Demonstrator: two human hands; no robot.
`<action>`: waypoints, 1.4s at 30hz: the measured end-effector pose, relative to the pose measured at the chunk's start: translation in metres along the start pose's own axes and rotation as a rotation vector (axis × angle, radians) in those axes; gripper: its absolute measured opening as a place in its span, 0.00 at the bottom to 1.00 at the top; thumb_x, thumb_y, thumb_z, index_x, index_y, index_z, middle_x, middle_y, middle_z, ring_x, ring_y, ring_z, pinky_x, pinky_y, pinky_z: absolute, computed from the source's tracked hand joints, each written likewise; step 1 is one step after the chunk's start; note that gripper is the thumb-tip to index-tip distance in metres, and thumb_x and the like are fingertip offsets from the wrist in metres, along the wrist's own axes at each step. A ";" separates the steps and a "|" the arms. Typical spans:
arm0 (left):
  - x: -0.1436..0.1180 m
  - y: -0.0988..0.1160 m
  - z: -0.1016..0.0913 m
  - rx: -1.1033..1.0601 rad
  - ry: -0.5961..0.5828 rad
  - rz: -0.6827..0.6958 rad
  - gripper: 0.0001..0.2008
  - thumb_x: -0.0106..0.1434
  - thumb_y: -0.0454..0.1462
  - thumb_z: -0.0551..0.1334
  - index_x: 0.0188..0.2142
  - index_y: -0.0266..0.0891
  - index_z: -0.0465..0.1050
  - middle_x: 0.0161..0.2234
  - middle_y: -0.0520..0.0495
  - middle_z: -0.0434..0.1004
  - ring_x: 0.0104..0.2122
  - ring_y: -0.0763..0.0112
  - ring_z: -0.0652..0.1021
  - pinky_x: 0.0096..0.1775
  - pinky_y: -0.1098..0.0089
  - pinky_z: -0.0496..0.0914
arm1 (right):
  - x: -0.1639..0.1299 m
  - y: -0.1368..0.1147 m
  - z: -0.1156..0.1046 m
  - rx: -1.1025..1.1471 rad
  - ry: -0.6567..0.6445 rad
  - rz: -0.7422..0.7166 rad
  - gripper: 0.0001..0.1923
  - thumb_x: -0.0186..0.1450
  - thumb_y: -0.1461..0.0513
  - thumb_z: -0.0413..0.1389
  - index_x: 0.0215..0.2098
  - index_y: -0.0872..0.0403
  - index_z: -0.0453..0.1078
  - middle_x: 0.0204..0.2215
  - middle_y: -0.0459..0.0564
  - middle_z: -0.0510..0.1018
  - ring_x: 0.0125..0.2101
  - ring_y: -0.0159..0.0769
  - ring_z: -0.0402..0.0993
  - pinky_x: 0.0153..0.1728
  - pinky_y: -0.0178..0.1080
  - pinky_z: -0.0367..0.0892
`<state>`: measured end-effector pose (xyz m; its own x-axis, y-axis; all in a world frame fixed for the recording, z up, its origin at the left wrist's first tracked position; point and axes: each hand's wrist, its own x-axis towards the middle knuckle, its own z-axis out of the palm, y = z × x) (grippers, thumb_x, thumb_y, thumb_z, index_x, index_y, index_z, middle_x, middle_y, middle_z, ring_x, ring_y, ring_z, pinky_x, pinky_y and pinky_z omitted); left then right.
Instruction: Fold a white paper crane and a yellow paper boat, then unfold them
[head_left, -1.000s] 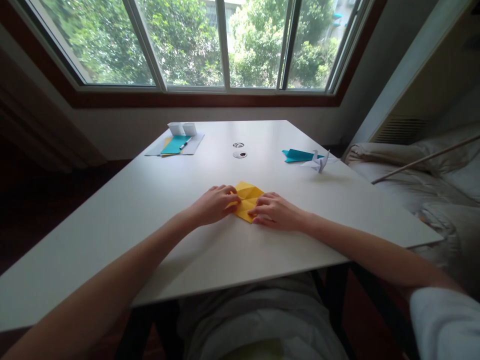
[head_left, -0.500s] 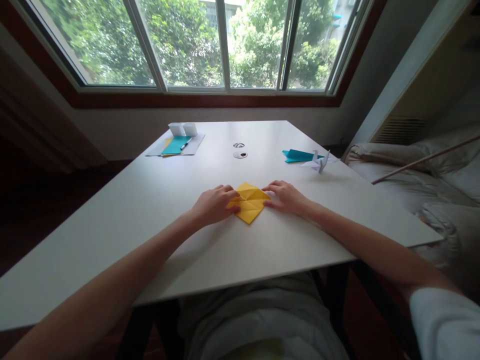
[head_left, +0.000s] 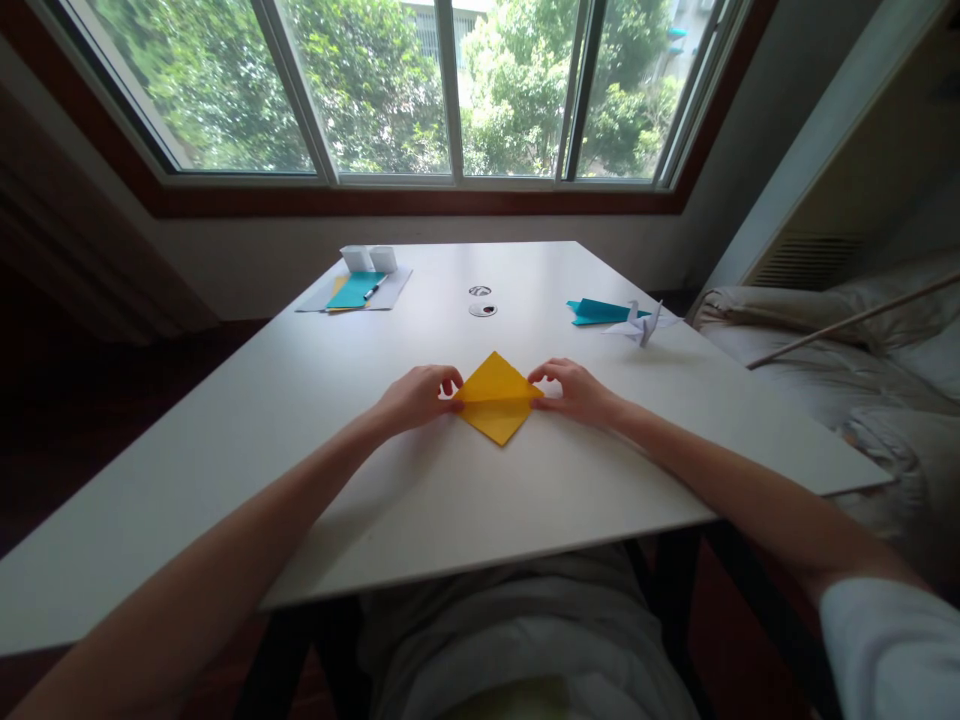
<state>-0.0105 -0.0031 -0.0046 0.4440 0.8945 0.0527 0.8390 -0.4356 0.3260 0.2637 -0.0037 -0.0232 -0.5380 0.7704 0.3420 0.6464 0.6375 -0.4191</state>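
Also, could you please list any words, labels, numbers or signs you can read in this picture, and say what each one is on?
None can be read: the yellow paper between the left hand and right hand is plain.
The papers with a pen at the table's far side are too small to tell.

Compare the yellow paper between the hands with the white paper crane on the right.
The yellow paper lies flat as a diamond; the white paper crane stands up with raised points. The yellow paper is pinched at its side corners by the left hand and right hand; the crane sits untouched. Both rest on the white table.
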 end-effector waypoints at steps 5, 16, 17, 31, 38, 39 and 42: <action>-0.001 0.001 -0.003 0.036 -0.050 0.109 0.09 0.54 0.42 0.58 0.31 0.41 0.73 0.28 0.51 0.73 0.27 0.73 0.71 0.29 0.74 0.64 | 0.000 0.000 0.001 -0.012 -0.017 -0.120 0.05 0.57 0.61 0.57 0.33 0.53 0.70 0.35 0.49 0.74 0.37 0.35 0.68 0.39 0.38 0.63; -0.011 0.013 -0.022 0.085 -0.194 0.218 0.18 0.60 0.49 0.53 0.29 0.42 0.76 0.29 0.48 0.75 0.33 0.68 0.72 0.31 0.72 0.64 | -0.003 -0.006 -0.010 -0.138 -0.130 -0.240 0.12 0.62 0.55 0.51 0.30 0.52 0.73 0.34 0.50 0.76 0.37 0.36 0.69 0.39 0.38 0.60; -0.012 0.018 -0.019 0.127 -0.156 0.190 0.19 0.61 0.49 0.51 0.26 0.41 0.74 0.28 0.47 0.75 0.32 0.67 0.71 0.29 0.72 0.64 | -0.002 -0.008 -0.008 -0.152 -0.110 -0.223 0.13 0.63 0.56 0.50 0.29 0.53 0.73 0.33 0.50 0.77 0.36 0.36 0.68 0.39 0.38 0.60; -0.023 0.059 0.013 0.371 0.002 0.262 0.15 0.62 0.45 0.51 0.41 0.45 0.72 0.37 0.47 0.72 0.37 0.65 0.71 0.32 0.70 0.65 | -0.005 -0.022 0.011 -0.211 -0.112 -0.272 0.16 0.64 0.65 0.47 0.46 0.46 0.70 0.40 0.50 0.72 0.40 0.35 0.66 0.43 0.40 0.59; -0.028 0.068 0.003 0.434 -0.041 0.084 0.21 0.58 0.53 0.52 0.30 0.41 0.75 0.34 0.45 0.73 0.36 0.63 0.71 0.29 0.71 0.63 | -0.004 -0.018 -0.005 -0.225 -0.146 -0.236 0.10 0.61 0.58 0.53 0.37 0.48 0.75 0.37 0.50 0.74 0.37 0.36 0.67 0.40 0.40 0.59; -0.029 0.069 0.002 0.445 -0.047 0.059 0.22 0.57 0.54 0.52 0.29 0.40 0.75 0.34 0.44 0.73 0.36 0.62 0.71 0.28 0.71 0.62 | -0.004 -0.017 -0.008 -0.231 -0.153 -0.222 0.09 0.61 0.58 0.53 0.36 0.48 0.75 0.36 0.49 0.74 0.37 0.36 0.67 0.39 0.40 0.59; -0.031 0.071 -0.001 0.474 -0.053 -0.003 0.24 0.56 0.55 0.53 0.27 0.39 0.74 0.32 0.42 0.74 0.35 0.61 0.71 0.27 0.70 0.62 | -0.004 -0.014 -0.016 -0.255 -0.177 -0.181 0.09 0.61 0.58 0.53 0.32 0.49 0.76 0.35 0.49 0.75 0.37 0.37 0.67 0.37 0.39 0.59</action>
<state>0.0349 -0.0617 0.0183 0.4460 0.8950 0.0006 0.8861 -0.4415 -0.1413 0.2657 -0.0158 -0.0048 -0.7269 0.6468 0.2309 0.6345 0.7611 -0.1345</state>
